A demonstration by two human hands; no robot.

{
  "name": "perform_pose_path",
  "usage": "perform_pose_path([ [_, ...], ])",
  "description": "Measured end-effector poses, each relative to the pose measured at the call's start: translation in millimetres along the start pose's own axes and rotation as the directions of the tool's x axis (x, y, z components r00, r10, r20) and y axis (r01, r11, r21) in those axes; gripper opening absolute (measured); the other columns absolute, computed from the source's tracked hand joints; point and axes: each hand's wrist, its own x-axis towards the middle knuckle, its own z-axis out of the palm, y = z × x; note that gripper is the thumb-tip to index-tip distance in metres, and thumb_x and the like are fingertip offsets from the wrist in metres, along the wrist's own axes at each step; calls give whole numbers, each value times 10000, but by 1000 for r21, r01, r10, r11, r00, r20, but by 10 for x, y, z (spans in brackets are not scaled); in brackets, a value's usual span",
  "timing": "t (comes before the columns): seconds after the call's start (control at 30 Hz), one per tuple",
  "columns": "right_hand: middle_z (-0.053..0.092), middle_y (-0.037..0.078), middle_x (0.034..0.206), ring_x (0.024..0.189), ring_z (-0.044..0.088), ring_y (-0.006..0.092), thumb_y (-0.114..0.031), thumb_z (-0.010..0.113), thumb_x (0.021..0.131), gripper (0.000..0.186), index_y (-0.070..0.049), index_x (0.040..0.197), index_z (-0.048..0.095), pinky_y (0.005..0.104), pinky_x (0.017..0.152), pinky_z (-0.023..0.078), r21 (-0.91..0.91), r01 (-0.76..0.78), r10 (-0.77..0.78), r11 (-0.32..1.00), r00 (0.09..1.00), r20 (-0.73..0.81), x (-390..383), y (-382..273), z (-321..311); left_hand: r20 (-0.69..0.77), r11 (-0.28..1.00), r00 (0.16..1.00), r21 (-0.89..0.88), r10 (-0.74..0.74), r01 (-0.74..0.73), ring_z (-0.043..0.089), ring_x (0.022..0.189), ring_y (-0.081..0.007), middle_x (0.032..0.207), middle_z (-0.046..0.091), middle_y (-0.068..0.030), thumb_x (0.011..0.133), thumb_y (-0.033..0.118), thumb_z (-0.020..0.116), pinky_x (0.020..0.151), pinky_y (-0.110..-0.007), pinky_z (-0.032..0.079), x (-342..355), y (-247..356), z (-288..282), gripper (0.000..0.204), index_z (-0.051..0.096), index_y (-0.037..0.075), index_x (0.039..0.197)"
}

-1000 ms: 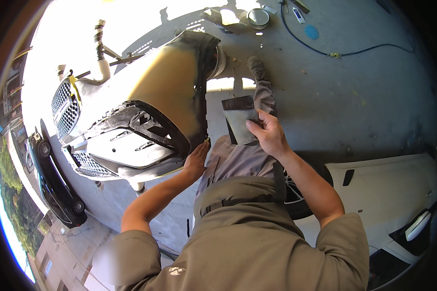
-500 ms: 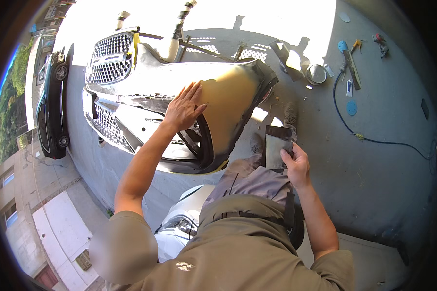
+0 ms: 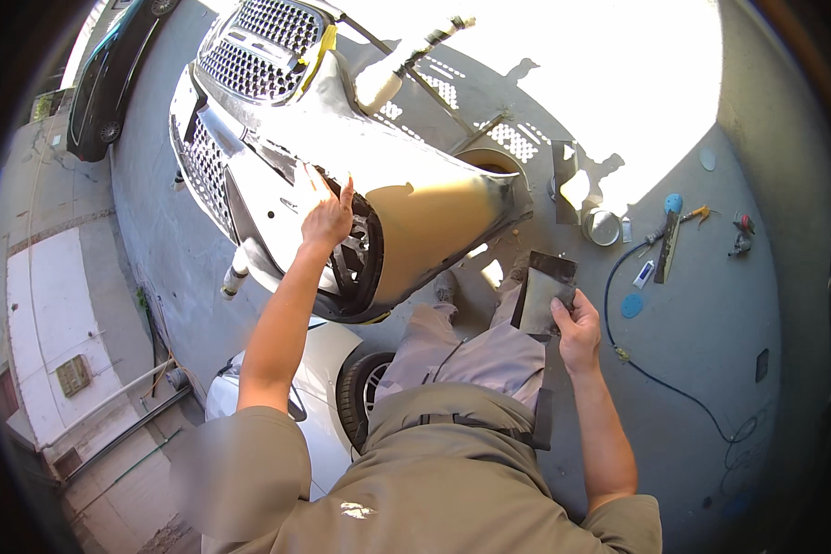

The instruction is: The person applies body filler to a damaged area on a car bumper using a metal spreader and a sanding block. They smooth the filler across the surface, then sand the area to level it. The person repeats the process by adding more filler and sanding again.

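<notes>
Grey concrete floor (image 3: 711,369); hands: left (image 3: 326,214) on white bumper (image 3: 277,198), right (image 3: 577,325) gripping dark sheet (image 3: 540,297) (rectangular).

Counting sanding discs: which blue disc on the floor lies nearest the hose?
The larger blue disc, right beside the blue hose; the other disc lies farther up by the tools.

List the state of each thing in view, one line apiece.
Left hand: flat on the bumper, holding nothing.
Right hand: closed on the sanding sheet.
Sanding sheet: held, off the bumper.
Bumper: on a stand, tan filler patch bare.
Blue hose: loose on the floor.
Metal can: upright, open.
</notes>
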Motion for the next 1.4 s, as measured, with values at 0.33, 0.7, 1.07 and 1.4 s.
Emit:
perform_pose_path([
  [0.33, 747, 44, 1175, 1039, 671, 85, -89, 599, 1113, 238, 23, 1318, 646, 279, 946, 541, -110, -90, 124, 990, 930, 346, 422, -561, 648, -431, 446, 868, -744, 248, -497, 627, 1310, -334, 1446, 625, -194, 1116, 262, 613, 1131, -412, 475, -1774, 569, 1058, 451, 600, -30, 1461],
  [0.7, 751, 63, 1228, 1098, 681, 107, -114, 624, 1108, 287, 25, 1357, 652, 293, 1000, 536, -477, -65, 254, 877, 904, 343, 425, -863, 1651, -335, -226, 942, -918, 3, -326, 404, 661, -33, 716, 507, 69, 1149, 208, 581, 581, -258, 341, -1841, 460, 967, 272, 665, -16, 1020],
  [1.07, 654, 85, 776, 575, 583, 210, -33, 768, 901, 192, 16, 1086, 782, 345, 551, 473, -766, 643, -158, 11, 757, 634, 1344, -544, 3246, -124, -259, 988, -961, 94, -96, 424, 622, -57, 678, 512, 23, 1104, 115, 608, 560, -277, 350, -1751, -130, 1365, 171, 652, -8, 994],
  [1.4, 668, 100, 800, 597, 625, 256, -39, 755, 911, 154, 6, 1056, 780, 376, 561, 492, -776, 621, -198, -111, 751, 630, 1523, -371, 3474, -101, -255, 981, -965, 164, -57, 459, 616, -83, 677, 526, -18, 1091, 93, 606, 569, -291, 385, -1635, -353, 1392, 151, 648, -13, 992],
])
